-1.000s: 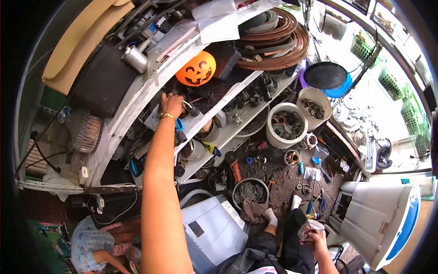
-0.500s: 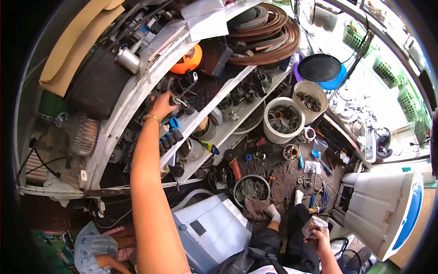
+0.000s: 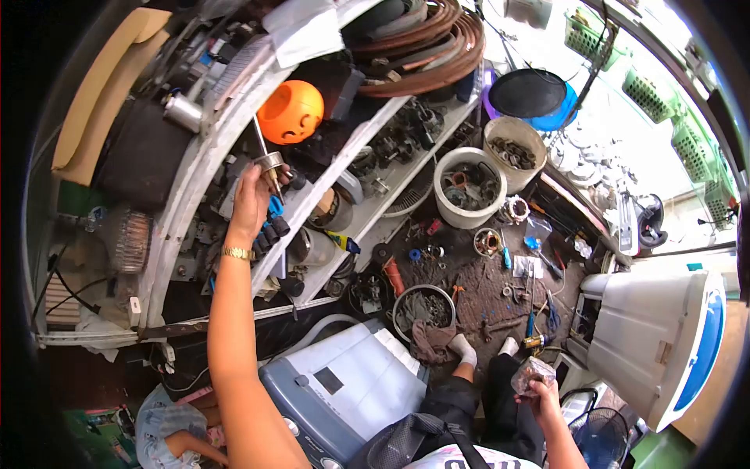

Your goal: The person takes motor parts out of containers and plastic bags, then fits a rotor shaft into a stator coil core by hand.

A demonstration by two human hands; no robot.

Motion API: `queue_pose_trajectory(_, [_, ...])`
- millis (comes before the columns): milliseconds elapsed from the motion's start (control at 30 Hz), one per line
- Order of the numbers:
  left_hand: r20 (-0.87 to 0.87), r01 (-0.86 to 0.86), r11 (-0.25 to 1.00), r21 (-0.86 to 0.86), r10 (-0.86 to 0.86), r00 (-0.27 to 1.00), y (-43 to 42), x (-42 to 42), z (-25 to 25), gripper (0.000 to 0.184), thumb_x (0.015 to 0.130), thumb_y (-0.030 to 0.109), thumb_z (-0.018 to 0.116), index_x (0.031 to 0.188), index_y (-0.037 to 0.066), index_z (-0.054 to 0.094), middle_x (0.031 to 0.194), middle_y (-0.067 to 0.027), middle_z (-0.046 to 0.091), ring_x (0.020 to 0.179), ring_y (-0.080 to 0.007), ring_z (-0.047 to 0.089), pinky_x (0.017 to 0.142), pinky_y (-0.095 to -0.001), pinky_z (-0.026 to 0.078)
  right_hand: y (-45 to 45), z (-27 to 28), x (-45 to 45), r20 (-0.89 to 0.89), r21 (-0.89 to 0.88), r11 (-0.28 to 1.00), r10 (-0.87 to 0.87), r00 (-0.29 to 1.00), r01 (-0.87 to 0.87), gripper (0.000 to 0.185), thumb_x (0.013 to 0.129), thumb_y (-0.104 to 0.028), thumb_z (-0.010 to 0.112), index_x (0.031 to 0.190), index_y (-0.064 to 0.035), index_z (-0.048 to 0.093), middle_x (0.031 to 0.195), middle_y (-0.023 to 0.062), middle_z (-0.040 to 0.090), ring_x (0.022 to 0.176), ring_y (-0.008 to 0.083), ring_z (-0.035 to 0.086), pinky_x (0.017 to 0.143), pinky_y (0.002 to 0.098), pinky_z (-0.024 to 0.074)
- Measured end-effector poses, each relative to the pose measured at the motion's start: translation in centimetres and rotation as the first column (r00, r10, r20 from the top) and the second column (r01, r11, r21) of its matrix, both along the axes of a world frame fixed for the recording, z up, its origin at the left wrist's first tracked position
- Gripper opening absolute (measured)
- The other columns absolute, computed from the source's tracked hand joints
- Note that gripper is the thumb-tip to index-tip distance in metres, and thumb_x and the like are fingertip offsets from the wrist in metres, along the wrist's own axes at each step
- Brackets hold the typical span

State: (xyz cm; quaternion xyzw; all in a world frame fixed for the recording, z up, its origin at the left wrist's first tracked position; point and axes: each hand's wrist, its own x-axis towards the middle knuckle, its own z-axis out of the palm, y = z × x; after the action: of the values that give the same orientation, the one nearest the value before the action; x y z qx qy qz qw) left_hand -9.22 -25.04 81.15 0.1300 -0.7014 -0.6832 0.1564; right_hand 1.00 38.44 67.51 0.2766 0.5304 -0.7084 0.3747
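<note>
My left hand, wearing a gold watch, is raised at the shelf with its fingers closed round a round metal part with a shaft. The shaft sticks out above and below the round body. Just above it sits an orange plastic pumpkin, and blue and black cylindrical pieces lie on the shelf below the hand. Low at the right, my right hand is closed round a clear plastic pack with small brownish contents that I cannot make out.
Coiled brown hoses lie on the upper shelf. Two white buckets of parts and a basin with a cloth stand on the floor among scattered tools. A grey-white washing machine is before me. Another person is at lower left.
My left hand has lifted the round metal part with a shaft off the shelf clutter and tilted it upright. The view has shifted slightly. My right hand still holds the clear pack.
</note>
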Motion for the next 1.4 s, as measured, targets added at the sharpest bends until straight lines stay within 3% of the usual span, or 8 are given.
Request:
queue_pose_trajectory(267, [0.042,0.095,0.864,0.495,-0.133,0.990,14.8,-1.2,-10.0,0.050,0.088,0.043,0.055,0.118,0.003,0.054,0.103,-0.0081,0.062,0.092,-0.0181,0.058,0.082,-0.0284,0.047,4.3,-5.2,-3.9,0.006,-0.143,0.989,0.033,0.999,-0.032,0.063,0.076,-0.040,0.069,0.124,-0.0046,0.048,0.105,0.0127,0.061,0.081,0.0257,0.064,0.063,0.0388,0.0555])
queue_pose_trajectory(433, [0.270,0.039,0.797,0.603,-0.249,0.930,28.8,-1.5,-29.4,0.032,0.088,0.035,0.059,0.104,0.008,0.060,0.097,-0.0065,0.064,0.084,-0.0148,0.060,0.072,-0.0269,0.046,5.9,-15.5,-9.9,0.135,-0.234,0.972,0.013,0.991,0.019,0.070,0.085,-0.061,0.050,0.131,-0.0081,0.044,0.115,0.0122,0.059,0.090,0.0271,0.063,0.073,0.0430,0.0544])
queue_pose_trajectory(567, [0.495,-0.022,0.816,0.577,-0.329,0.804,37.2,-0.3,-48.5,0.028,0.089,0.037,0.059,0.100,0.011,0.061,0.090,0.0013,0.065,0.078,-0.0055,0.058,0.059,-0.0221,0.041,5.1,-26.2,-16.5,-0.082,0.167,0.947,0.290,0.954,-0.273,0.060,0.085,-0.041,0.063,0.130,-0.0053,0.046,0.113,0.0094,0.060,0.089,0.0196,0.062,0.071,0.0302,0.0523])
queue_pose_trajectory(900, [0.701,-0.169,0.984,0.058,0.080,0.708,48.3,4.0,-82.1,0.040,0.078,0.028,0.073,0.099,-0.001,0.055,0.087,-0.0077,0.062,0.079,-0.0171,0.059,0.074,-0.0325,0.048,3.9,-55.5,-21.7,-0.331,0.763,0.395,0.919,0.216,-0.511,0.065,0.063,-0.044,0.079,0.097,0.0059,0.056,0.094,0.0233,0.058,0.090,0.0378,0.057,0.079,0.0405,0.0458])
queue_pose_trajectory(1100, [0.643,-0.010,0.947,-0.321,0.225,0.732,48.4,4.4,-89.4,0.047,0.073,0.029,0.075,0.103,-0.001,0.053,0.090,-0.0165,0.062,0.083,-0.0292,0.060,0.076,-0.0389,0.048,4.1,-64.6,-21.0,-0.492,0.640,0.490,0.853,0.174,-0.592,0.068,0.075,-0.043,0.071,0.114,0.0070,0.047,0.104,0.0231,0.052,0.096,0.0358,0.054,0.081,0.0424,0.0465])
queue_pose_trajectory(1133, [0.621,0.017,0.930,-0.368,0.232,0.748,48.2,4.7,-90.5,0.047,0.074,0.028,0.075,0.104,-0.001,0.053,0.088,-0.0143,0.062,0.081,-0.0259,0.061,0.074,-0.0375,0.048,3.7,-63.7,-20.7,-0.297,0.332,0.581,0.812,0.502,-0.744,0.064,0.083,-0.041,0.063,0.120,0.0060,0.043,0.110,0.0194,0.048,0.102,0.0311,0.051,0.090,0.0429,0.0448])
queue_pose_trajectory(1300, [0.576,0.048,0.863,-0.503,0.293,0.764,48.6,3.8,-92.2,0.048,0.072,0.032,0.076,0.098,-0.001,0.052,0.085,-0.0167,0.062,0.080,-0.0293,0.061,0.072,-0.0396,0.047,4.9,-67.0,-19.8,-0.295,0.374,0.531,0.846,0.445,-0.761,0.063,0.097,-0.044,0.036,0.132,0.0076,0.036,0.138,0.0208,0.037,0.133,0.0274,0.030,0.111,0.0352,0.0191])
queue_pose_trajectory(1400, [0.617,0.055,0.889,-0.454,0.269,0.740,48.8,3.6,-92.1,0.052,0.072,0.034,0.076,0.100,-0.001,0.049,0.089,-0.0196,0.060,0.083,-0.0324,0.060,0.073,-0.0401,0.047,5.9,-69.0,-18.4,-0.405,0.259,0.686,0.717,0.568,-0.680,0.060,0.098,-0.045,0.033,0.124,0.0084,0.041,0.133,0.0185,0.041,0.128,0.0248,0.035,0.107,0.0327,0.0240])
